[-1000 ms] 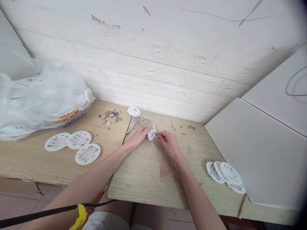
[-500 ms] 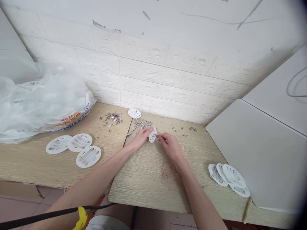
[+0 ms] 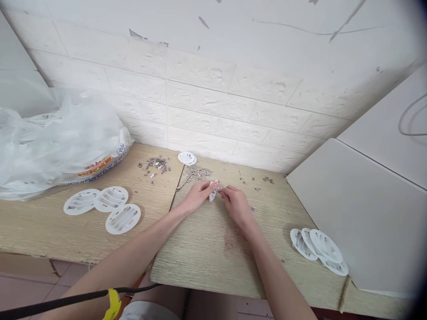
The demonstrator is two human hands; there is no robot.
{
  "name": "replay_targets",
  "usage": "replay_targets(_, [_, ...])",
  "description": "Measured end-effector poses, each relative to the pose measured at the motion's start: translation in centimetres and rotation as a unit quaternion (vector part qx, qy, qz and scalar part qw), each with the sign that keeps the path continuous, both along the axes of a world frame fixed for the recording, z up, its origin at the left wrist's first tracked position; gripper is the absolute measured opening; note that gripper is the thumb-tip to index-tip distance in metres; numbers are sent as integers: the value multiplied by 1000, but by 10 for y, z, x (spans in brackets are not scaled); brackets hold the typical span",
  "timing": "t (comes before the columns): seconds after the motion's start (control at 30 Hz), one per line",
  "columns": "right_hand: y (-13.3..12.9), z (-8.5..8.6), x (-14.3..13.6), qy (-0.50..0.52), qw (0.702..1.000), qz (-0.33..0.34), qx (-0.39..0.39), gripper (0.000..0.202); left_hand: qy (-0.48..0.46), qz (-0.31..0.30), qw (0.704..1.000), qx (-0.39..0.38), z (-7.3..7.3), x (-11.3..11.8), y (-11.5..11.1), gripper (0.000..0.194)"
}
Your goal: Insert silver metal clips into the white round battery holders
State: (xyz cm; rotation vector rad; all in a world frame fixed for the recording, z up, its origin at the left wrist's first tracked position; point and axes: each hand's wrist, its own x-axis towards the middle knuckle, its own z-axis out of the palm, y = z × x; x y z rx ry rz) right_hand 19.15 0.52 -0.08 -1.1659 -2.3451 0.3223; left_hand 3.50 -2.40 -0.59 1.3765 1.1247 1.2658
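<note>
A white oval plastic plate point(image 3: 212, 195) is pinched in my left hand point(image 3: 199, 194), tilted so that it looks narrow. My right hand point(image 3: 236, 202) is closed just right of the plate, fingertips at its edge; what they pinch looks like a small metal piece, too small to make out fully. Behind my left hand lies a heap of small metal pieces point(image 3: 199, 172). Another white oval plate point(image 3: 187, 158) lies flat near the wall, beside that heap.
Three slotted oval plates point(image 3: 123, 218) lie on the left tabletop, near a large plastic bag point(image 3: 60, 142). A second metal heap point(image 3: 158, 164) sits behind them. Several overlapping plates point(image 3: 326, 246) are at the right, by a grey-white panel point(image 3: 367, 204). A black cable point(image 3: 66, 298) crosses the lower left.
The plate in my left hand has turned and now shows a narrower face. My right hand has shifted slightly, staying at the plate's right edge.
</note>
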Motion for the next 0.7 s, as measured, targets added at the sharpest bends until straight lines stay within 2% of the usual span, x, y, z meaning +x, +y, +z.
replay_targets(0.3, [-3, 0, -5, -24, 999, -11, 19, 31, 23, 12, 1000, 18, 2, 3, -3, 41])
replay_targets(0.5, [-5, 0, -9, -44, 998, -17, 28, 31, 43, 23, 999, -3, 2, 6, -6, 42])
replay_targets(0.7, [0, -6, -7, 36, 999, 3, 4, 27, 27, 30, 999, 7, -1, 2, 1, 44])
